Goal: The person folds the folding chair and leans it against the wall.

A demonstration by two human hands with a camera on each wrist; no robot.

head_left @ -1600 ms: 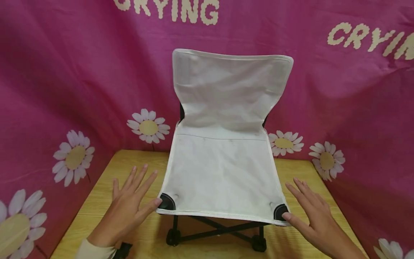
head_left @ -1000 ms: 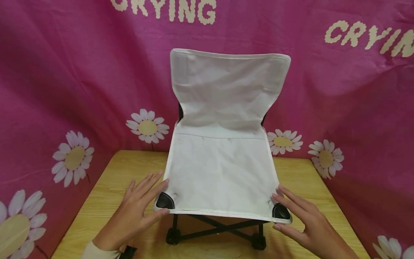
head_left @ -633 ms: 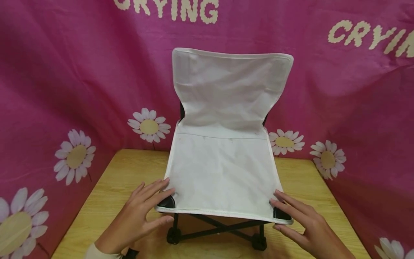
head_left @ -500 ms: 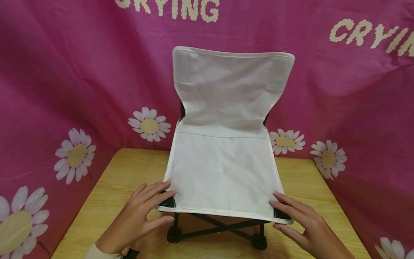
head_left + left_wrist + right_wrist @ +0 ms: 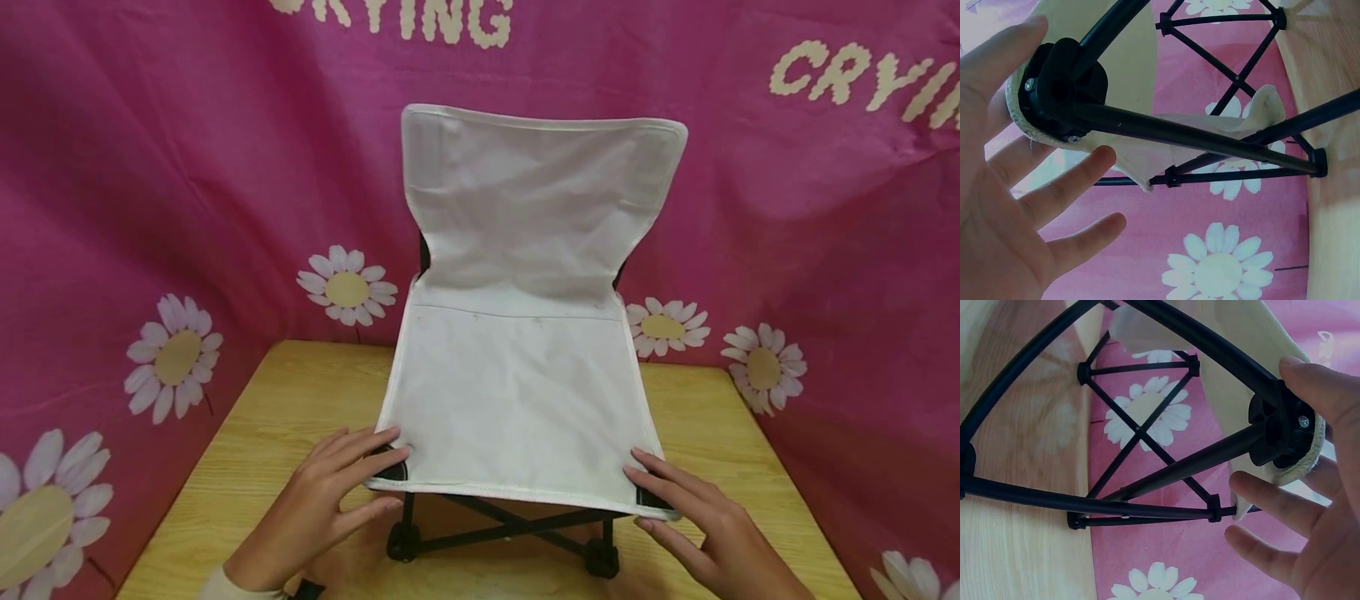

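A small folding camp chair [image 5: 517, 392] with white fabric and a black frame stands unfolded in the head view. My left hand [image 5: 311, 500] rests its fingertips on the seat's front left corner, over the black corner patch [image 5: 393, 472]. The thumb stays lower, in front of the edge. My right hand [image 5: 712, 521] lies likewise on the front right corner, its thumb just below the edge. From beneath, the wrist views show a black corner bracket [image 5: 1063, 87] by the left hand and another bracket [image 5: 1285, 422] by the right. Fingers on both hands are spread and fairly straight.
Under the chair is a wooden tabletop [image 5: 277, 400]. A pink cloth [image 5: 225, 167] with daisies and lettering hangs behind it and on both sides. Crossed black legs [image 5: 517, 529] with chunky feet stand near the front. A black strap [image 5: 307, 590] shows at my left wrist.
Both hands have come inward from beside the seat, where fingers pointed outward, to lay their fingers over the front corners. The chair keeps its place. Little differs over the last half second.
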